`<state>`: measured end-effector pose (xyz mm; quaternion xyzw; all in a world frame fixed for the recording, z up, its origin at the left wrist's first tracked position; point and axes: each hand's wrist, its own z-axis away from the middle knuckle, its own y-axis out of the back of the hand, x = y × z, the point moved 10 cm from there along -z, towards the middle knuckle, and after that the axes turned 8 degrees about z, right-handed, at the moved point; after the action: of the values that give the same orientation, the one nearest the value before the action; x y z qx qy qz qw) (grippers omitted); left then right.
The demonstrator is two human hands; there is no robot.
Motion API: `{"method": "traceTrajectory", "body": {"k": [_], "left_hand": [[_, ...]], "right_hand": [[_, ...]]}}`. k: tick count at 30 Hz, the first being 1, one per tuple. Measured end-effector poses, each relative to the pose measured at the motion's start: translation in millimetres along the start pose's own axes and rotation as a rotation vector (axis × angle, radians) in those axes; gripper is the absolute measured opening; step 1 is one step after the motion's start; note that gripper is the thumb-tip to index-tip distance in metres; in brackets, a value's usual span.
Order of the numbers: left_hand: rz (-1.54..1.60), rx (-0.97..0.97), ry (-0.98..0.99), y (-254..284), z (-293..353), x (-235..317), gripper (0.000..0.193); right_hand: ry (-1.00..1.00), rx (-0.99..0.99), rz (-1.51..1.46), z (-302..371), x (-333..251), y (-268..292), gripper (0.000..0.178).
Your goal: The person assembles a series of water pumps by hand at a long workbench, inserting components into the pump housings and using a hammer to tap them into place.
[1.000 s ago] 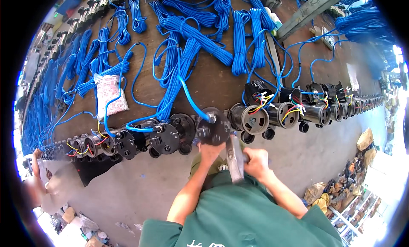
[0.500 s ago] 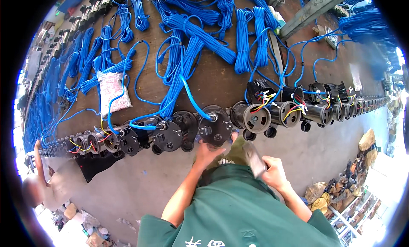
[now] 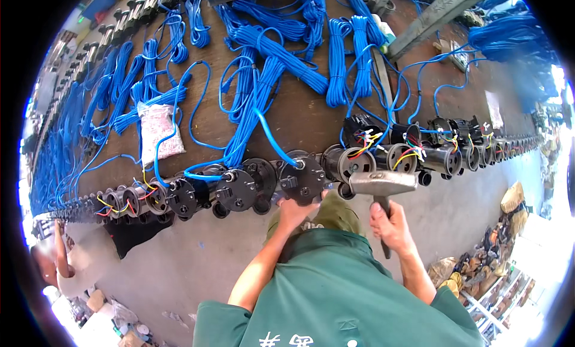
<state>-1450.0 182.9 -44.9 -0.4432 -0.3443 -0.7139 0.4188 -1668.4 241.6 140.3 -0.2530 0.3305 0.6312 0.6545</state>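
My right hand (image 3: 392, 227) grips the dark handle of a hammer (image 3: 383, 183). The steel head is raised, lying crosswise, right of the black round end cap (image 3: 304, 178) in front of me and apart from it. A blue cable (image 3: 271, 137) enters that cap at its top. Just under the cap, my left hand (image 3: 294, 213) is closed around the lower side of the capped cylindrical housing; its fingertips are partly hidden behind it. Another black capped housing (image 3: 236, 191) lies to the left, and an uncapped metal cylinder (image 3: 358, 164) with coloured wires lies to the right.
Bundled blue cables (image 3: 281, 53) cover the brown bench (image 3: 203, 125), with a plastic bag of small pink pieces (image 3: 160, 131) among them. A metal post (image 3: 437, 20) slants across the far right. Another person (image 3: 63, 257) is at the left edge. Sacks (image 3: 479, 269) lie at right.
The hammer has swung up and to the right, its head turning from steeply slanted to crosswise. My right hand has risen slightly with it. My left hand stays under the cap.
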Motion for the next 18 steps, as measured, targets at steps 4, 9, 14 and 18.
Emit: {"method": "traceTrajectory", "body": {"k": [4, 9, 14, 18], "left_hand": [[0.049, 0.154, -0.125, 24, 22, 73, 0.108], [-0.021, 0.490, -0.504, 51, 36, 175, 0.129], [0.147, 0.565, -0.642, 57, 21, 149, 0.111], [0.044, 0.646, -0.722, 64, 21, 147, 0.111]], "right_hand": [[0.258, 0.010, 0.128, 27, -83, 7, 0.041], [0.607, 0.193, 0.550, 45, -140, -25, 0.032], [0.301, 0.031, 0.936, 11, -124, -63, 0.029], [0.612, -0.012, 0.900, 50, -185, -104, 0.029]]}}
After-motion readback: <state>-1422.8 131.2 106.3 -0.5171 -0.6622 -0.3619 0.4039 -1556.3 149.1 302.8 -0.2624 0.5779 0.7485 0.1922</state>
